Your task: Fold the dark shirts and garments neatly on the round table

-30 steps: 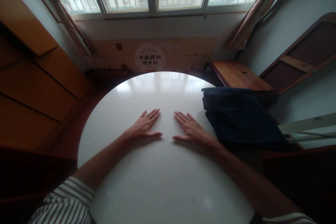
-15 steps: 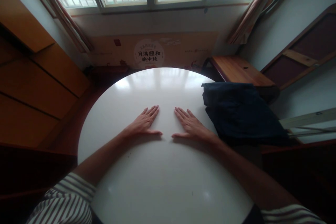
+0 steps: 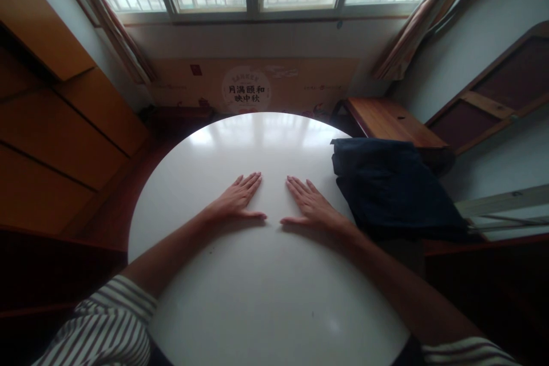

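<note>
Fingers (image 3: 252,180) slightly spread, thumb (image 3: 256,215) out wide, the left hand (image 3: 231,203) lies flat on the round white table (image 3: 266,291); across a narrow gap, the right hand (image 3: 315,209) mirrors it, also flat; and right of its fingers, apart from them, dark navy folded cloth (image 3: 392,189) overlaps the table's edge.

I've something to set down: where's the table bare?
Free: the white table beyond the left hand and right hand, up to its far edge; also nearer, between the forearms, bar specks. Crowded: right edge, by the dark cloth.
</note>
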